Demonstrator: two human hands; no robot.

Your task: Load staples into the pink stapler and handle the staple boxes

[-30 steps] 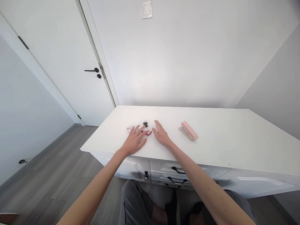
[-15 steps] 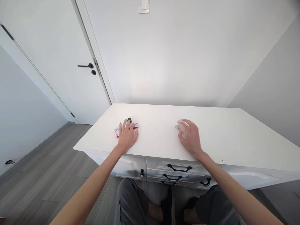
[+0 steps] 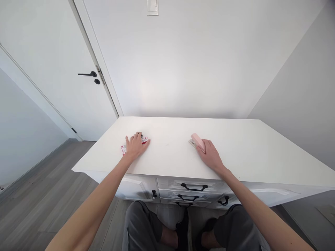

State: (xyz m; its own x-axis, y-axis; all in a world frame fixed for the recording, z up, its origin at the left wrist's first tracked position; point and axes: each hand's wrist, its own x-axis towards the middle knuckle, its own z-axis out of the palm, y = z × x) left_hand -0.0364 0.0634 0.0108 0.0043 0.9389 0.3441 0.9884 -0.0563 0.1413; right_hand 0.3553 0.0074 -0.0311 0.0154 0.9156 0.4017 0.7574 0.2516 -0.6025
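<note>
Pale pink tops the stapler [image 3: 198, 140], with a cream base showing beneath it; it lies slantwise on the white table [image 3: 167, 153], right of the middle, its far end pointing away and to the left. From my feed I see the right hand [image 3: 211, 155] curled around its near end, fingers and thumb closed on it, so that end is hidden from me. Over on the left, the left hand [image 3: 134, 146] rests with fingers bent and thumb spread across red-and-white boxes [image 3: 123, 149], covering their middle. I cannot tell whether it grips anything. Under its fingertips, a small dark object [image 3: 141, 135] is mostly covered.
</note>
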